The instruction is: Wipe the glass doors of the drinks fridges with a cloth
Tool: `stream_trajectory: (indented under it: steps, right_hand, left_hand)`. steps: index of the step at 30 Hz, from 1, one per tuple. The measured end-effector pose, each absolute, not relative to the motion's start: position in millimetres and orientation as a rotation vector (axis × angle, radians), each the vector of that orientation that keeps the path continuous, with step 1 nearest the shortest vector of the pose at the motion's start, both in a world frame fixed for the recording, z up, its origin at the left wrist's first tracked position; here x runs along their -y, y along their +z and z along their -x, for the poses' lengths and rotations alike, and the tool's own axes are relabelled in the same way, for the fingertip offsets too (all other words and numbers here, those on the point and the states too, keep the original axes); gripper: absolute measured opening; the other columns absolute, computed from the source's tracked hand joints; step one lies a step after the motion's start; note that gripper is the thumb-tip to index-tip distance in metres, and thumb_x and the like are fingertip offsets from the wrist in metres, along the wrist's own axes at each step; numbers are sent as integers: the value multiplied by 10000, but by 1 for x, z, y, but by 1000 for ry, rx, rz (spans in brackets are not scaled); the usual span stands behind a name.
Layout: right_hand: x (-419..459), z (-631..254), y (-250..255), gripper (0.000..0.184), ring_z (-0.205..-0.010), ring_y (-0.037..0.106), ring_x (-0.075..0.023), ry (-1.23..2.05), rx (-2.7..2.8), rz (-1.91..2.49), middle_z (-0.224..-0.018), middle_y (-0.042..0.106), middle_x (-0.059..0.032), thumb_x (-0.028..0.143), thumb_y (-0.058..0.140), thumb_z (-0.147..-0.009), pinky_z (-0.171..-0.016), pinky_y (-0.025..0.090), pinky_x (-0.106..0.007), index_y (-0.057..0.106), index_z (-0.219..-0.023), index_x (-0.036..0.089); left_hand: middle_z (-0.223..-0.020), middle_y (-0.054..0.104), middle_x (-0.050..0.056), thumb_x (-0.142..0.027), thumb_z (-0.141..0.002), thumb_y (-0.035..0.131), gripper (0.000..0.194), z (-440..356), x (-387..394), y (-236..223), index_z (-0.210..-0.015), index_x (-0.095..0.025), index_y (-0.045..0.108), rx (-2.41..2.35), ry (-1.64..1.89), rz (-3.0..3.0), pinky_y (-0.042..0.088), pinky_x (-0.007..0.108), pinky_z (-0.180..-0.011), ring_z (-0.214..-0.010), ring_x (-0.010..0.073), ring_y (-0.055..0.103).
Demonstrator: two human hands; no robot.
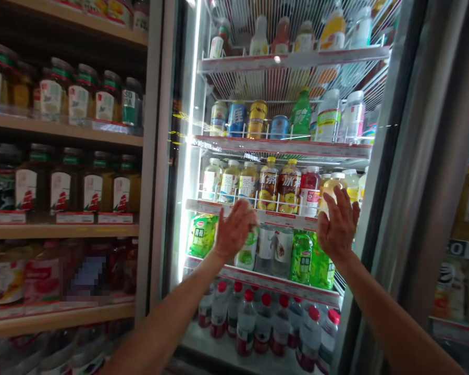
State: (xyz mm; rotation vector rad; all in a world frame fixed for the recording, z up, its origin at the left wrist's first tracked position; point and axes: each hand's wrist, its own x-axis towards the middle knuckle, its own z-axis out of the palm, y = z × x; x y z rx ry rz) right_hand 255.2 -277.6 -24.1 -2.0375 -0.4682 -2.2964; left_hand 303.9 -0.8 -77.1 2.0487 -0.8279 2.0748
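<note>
Both of my arms reach forward at an open-fronted, lit drinks fridge. My left hand, slightly blurred, has its fingers stretched out before the bottles with white tea labels. My right hand is raised with its fingers apart, partly covering some pale-capped bottles. I see nothing held in either hand; whether they touch the shelf I cannot tell. Between them stand brown bottles with yellow caps and a red-labelled bottle. Large green bottles stand on the shelf below.
Red-capped water bottles stand at the fridge bottom. Cans and a green bottle line a higher shelf. Wire rails edge the shelves. A wooden shelf unit with bottles is at left; a metal door frame is at right.
</note>
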Motion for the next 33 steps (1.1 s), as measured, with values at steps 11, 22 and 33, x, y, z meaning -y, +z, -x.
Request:
stream_trajectory:
  steps: [11, 22, 33]
  right_hand:
    - [274, -254, -26, 469, -1325, 350, -248, -2340, 492, 1991, -1407, 414, -110, 242, 400, -862, -1086, 237, -491, 419, -1329, 194]
    - [276, -254, -29, 474, -1328, 345, -244, -2329, 488, 1996, -1415, 404, -102, 227, 393, -862, -1091, 237, -484, 403, -1336, 206]
    - [276, -253, -32, 480, -1335, 333, -231, -2303, 478, 2005, -1423, 396, -82, 237, 400, -861, -1094, 228, -467, 392, -1341, 226]
  left_hand:
    - [-1400, 419, 99, -254, -865, 447, 417, -307, -18, -104, -1282, -241, 462, 939, 2048, -2082, 79, 449, -1143, -1364, 196, 255]
    - [-1398, 419, 116, -236, -869, 430, 408, -307, -32, -117, -1275, -230, 466, 813, 2013, -2092, 94, 457, -1136, -1366, 200, 254]
    - [-1398, 421, 111, -256, -866, 449, 417, -304, -25, -126, -1282, -241, 461, 895, 2025, -2107, 86, 452, -1141, -1362, 206, 267]
